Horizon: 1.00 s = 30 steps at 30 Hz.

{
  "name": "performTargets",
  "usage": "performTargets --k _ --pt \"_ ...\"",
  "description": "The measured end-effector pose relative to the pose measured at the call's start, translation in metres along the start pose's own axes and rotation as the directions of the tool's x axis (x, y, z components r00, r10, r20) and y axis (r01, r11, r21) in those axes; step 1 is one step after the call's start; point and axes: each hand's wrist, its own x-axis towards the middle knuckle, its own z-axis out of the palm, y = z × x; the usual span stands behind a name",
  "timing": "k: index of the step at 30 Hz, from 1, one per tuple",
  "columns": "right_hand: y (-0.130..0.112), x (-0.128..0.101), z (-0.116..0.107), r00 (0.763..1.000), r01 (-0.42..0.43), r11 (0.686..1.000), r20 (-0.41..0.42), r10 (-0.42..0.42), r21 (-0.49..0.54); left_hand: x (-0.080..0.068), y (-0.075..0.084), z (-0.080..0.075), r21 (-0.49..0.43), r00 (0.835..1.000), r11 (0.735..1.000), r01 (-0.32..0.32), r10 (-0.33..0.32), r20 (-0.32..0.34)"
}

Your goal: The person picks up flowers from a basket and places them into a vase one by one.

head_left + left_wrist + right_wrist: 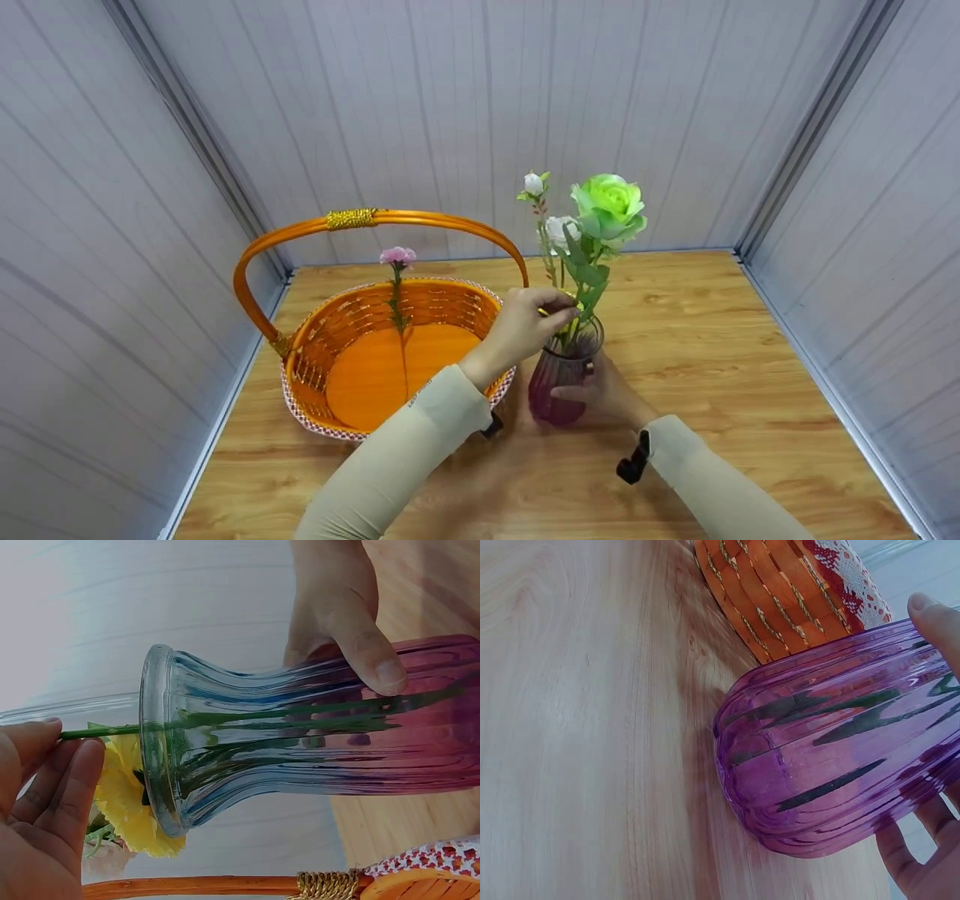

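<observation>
My left hand (525, 326) pinches a thin green stem (105, 732) between thumb and fingertips, right at the mouth of the glass vase (562, 371). In the left wrist view that stem runs from my fingers (71, 787) straight through the clear rim and down inside, alongside other dark stems. A yellow flower (131, 802) sits just beside the rim, close against my fingers; I cannot tell whether it belongs to the stem I hold.

My right hand (607, 394) is curled round the lower, purple part of the vase, thumb on one side and fingers on the other, gripping it where it stands upright on the wooden table (712, 337). The right wrist view shows its ribbed purple base resting on the boards with stems showing through the glass.

The vase holds a large green rose (609, 204), small white buds (534, 184) on a thin stalk to its left, and leafy stems rising above the rim.

Just to the left of the vase, nearly touching it, stands an orange woven basket (315, 360) with a tall hoop handle (360, 219) wrapped in gold at the top and a red-and-white trim around its edge. In it lies one pink flower (397, 256), its stem along the basket floor and its head leaning on the far rim.

Grey panelled walls close the table in on the left, far and right sides.
</observation>
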Motion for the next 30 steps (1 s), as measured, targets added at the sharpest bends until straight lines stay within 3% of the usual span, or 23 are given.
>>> performTargets --k 9,20,27,30 --pt "0.001 0.002 0.000 1.000 0.030 0.999 0.001 -0.030 0.026 -0.002 -0.002 0.004 0.026 0.999 0.999 0.021 -0.022 0.034" --pt "-0.003 0.002 0.001 0.999 -0.037 0.998 0.003 0.037 0.043 -0.007 -0.009 0.008 0.091 0.994 0.995 0.033 -0.042 0.100" --pt "-0.002 0.003 0.001 1.000 -0.016 0.999 0.011 0.015 0.050 -0.008 -0.010 0.009 0.098 0.994 0.994 0.043 -0.052 0.096" --pt "-0.001 0.002 0.001 0.999 -0.044 0.998 0.004 0.044 0.055 -0.009 -0.011 0.009 0.093 0.994 0.994 0.049 -0.058 0.095"
